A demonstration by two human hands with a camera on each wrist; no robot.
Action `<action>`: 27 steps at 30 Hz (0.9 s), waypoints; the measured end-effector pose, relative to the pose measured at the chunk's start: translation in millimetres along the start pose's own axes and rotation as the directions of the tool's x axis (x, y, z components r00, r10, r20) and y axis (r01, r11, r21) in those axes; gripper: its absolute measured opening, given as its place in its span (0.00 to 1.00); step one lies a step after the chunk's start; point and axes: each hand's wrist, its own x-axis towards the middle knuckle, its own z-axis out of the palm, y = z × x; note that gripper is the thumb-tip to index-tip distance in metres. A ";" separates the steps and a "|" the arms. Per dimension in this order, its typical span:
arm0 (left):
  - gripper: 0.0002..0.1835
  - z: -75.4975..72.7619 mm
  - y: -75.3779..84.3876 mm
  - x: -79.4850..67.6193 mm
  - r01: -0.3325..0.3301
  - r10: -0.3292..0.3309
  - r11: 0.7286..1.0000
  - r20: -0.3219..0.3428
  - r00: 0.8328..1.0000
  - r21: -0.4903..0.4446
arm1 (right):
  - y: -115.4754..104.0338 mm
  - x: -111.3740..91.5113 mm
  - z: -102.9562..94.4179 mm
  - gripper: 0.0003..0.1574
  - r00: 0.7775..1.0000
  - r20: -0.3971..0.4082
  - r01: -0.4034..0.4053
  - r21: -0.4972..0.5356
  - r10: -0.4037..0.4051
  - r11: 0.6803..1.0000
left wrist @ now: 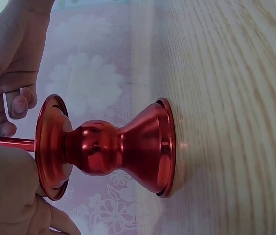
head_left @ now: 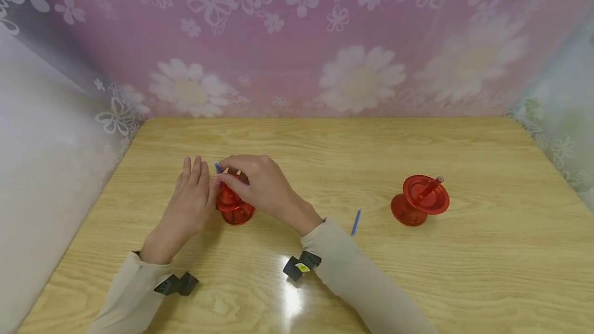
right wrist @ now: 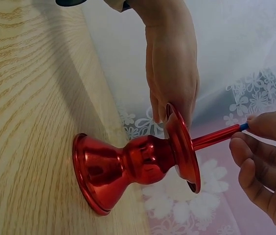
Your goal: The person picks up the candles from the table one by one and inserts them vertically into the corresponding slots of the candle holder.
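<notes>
A shiny red metal candle holder [right wrist: 145, 159] with a wide dish and a thin tube stands on the table in front of me. The end of a blue candle [right wrist: 244, 127] shows at the mouth of that tube. My right hand [head_left: 262, 182] pinches this blue end between thumb and fingertips. On the other side, my left hand [head_left: 187, 202] lies along the dish with its fingers straight, right at the holder's rim. In the head view the right hand covers part of the holder.
A second red candle holder [head_left: 408, 211] stands on the right of the wooden table [head_left: 301, 140]. Between the two holders lies another thin blue candle [head_left: 356, 222]. Flowered cloth [head_left: 278, 76] hangs along the table's back and sides.
</notes>
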 end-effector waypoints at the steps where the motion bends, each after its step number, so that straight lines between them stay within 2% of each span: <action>1: 0.35 0.3 0.1 -0.4 0.000 0.000 1.000 -0.001 1.000 0.003 | 0.0 -0.4 0.2 0.09 1.000 0.002 -0.002 0.003 0.002 1.000; 7: 0.37 0.6 0.5 -0.8 -0.003 0.004 1.000 -0.006 1.000 0.006 | 0.1 -1.3 -0.1 0.10 1.000 -0.005 -0.005 0.011 0.005 1.000; 11: 0.36 1.2 -0.7 -0.8 -0.021 0.022 0.999 -0.038 0.999 0.027 | 0.0 -1.2 -0.1 0.10 1.000 -0.005 -0.008 -0.001 0.008 1.000; 17: 0.32 0.8 -1.3 -4.1 -0.075 0.081 0.996 -0.152 0.985 0.044 | -0.7 -6.6 -4.9 0.10 0.999 0.010 -0.034 -0.020 0.034 0.999; 21: 0.30 -5.3 5.5 -13.5 -0.066 0.079 0.996 -0.219 0.973 0.066 | 4.5 -21.6 -16.3 0.11 0.997 0.035 -0.067 -0.081 0.070 0.994; 24: 0.28 -13.4 15.7 -23.6 -0.067 0.092 0.993 -0.292 0.952 0.096 | 11.5 -35.3 -29.7 0.10 0.996 0.042 -0.068 -0.146 0.075 0.987; 26: 0.28 -18.8 23.3 -30.4 -0.087 0.121 0.990 -0.363 0.924 0.109 | 15.5 -43.8 -40.5 0.10 0.997 0.039 -0.061 -0.187 0.069 0.980; 27: 0.28 -21.0 26.9 -33.3 -0.106 0.144 0.988 -0.404 0.903 0.116 | 17.2 -47.9 -46.2 0.10 0.997 0.038 -0.060 -0.206 0.070 0.977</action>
